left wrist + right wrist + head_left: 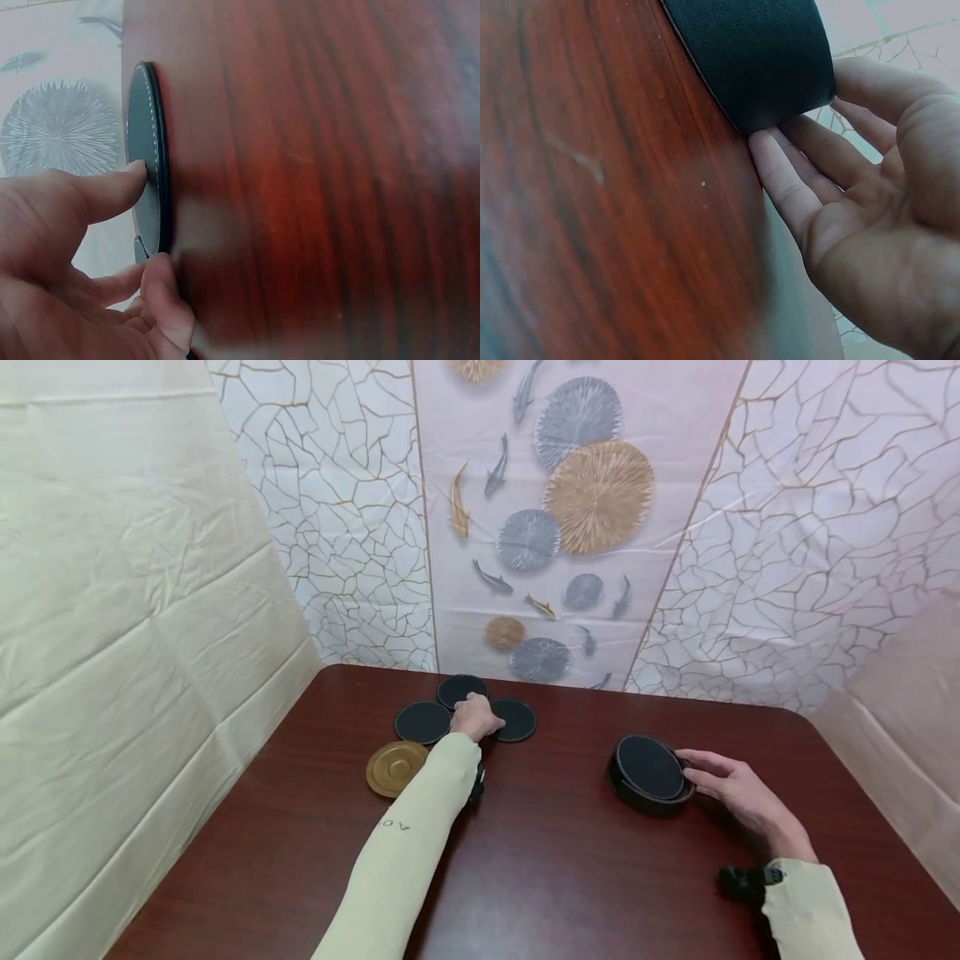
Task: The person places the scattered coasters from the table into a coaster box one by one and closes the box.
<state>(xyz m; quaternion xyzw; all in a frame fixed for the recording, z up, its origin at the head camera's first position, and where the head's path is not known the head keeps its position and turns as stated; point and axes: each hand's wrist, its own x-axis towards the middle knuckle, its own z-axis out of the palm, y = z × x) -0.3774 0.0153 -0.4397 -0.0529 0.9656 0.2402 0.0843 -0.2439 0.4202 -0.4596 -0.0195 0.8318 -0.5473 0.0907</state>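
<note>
Three round black coasters with stitched rims lie flat at the back left of the table: a back one (453, 687), a left one (422, 723) and a right one (517, 721). My left hand (475, 718) reaches in among them. In the left wrist view, its thumb rests on top of a coaster (142, 124) and a fingertip meets that coaster's edge. To the right stands a round black coaster holder (648, 806) with a dark coaster (651, 767) on top. My right hand (738, 789) touches the holder's right side with extended fingers; its wall (757, 60) looks smooth in the right wrist view.
A round brown wooden disc (393, 770) with ringed grooves lies in front of the left coaster, partly behind my left sleeve (412, 835). The dark red-brown table (555, 860) ends at patterned cloth (525, 610) behind and plain cream cloth (135, 652) on the left.
</note>
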